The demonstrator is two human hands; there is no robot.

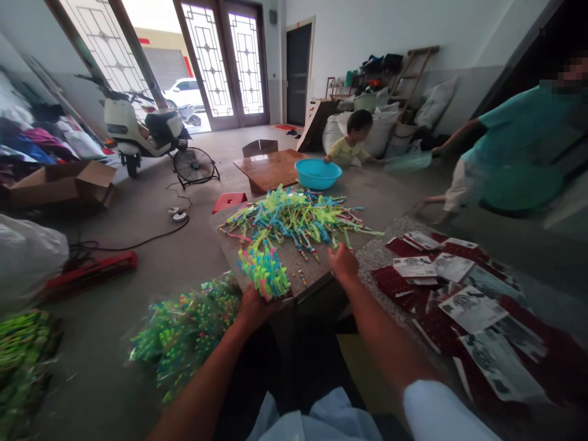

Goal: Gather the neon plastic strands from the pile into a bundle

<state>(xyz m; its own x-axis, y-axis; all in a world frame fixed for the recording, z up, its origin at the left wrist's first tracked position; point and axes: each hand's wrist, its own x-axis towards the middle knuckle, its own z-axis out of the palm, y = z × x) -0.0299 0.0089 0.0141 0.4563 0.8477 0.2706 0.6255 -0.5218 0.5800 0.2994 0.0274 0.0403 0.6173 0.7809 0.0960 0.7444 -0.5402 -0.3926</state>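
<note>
Left grip holds toy bundle

Left hand (252, 304) grips a bundle of neon plastic toys (264, 270) at the near table (316, 275) edge. Right hand (342, 262) grip on the loose toy pile (296, 218); fingers hidden, can't tell state. Printed cards (473, 308) lie right.

Daylight enters from the far left, through the glass doors (225, 61) and the open doorway beside them, which is overexposed to almost pure white. The floor (151, 214) near the doors is bright and becomes darker toward the near side. The near lower part, under the tabletop (312, 275), is in deep shadow. Shadows are soft, without hard edges. The wide lens bends straight lines strongly at the edges; the door frames lean inward. The middle is quite sharp. The person in the teal shirt (514, 147) at the far right is smeared by motion. The bags of green pieces (184, 331) at the near left are blurred.
</note>
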